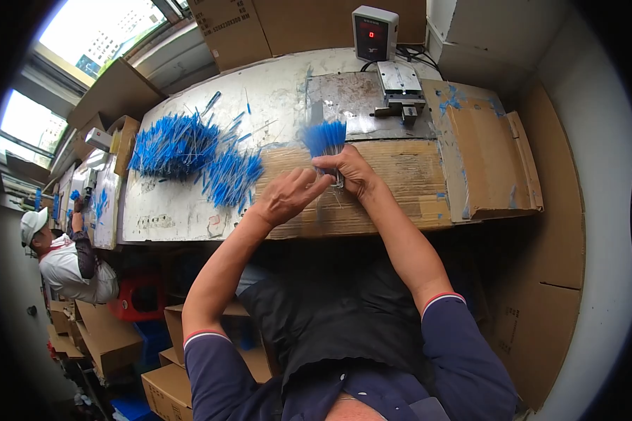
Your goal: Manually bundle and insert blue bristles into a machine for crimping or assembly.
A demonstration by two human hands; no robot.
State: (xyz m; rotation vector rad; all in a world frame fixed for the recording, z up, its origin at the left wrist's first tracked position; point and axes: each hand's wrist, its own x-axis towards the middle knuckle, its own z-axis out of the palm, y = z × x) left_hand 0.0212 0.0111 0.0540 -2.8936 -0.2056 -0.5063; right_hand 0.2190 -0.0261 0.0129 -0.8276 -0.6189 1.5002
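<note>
Blue-tipped thin sticks, gathered as a bundle (pixel 328 144), stand upright in the right hand (pixel 350 172), fingers closed around the stems, over the cardboard sheet (pixel 400 182) near the workbench (pixel 189 203) front edge. Left hand (pixel 286 196) sits just beside, fingers loosely spread, touching the stems. Loose blue sticks (pixel 189 151) lie heaped toward the bench's left side.
</note>
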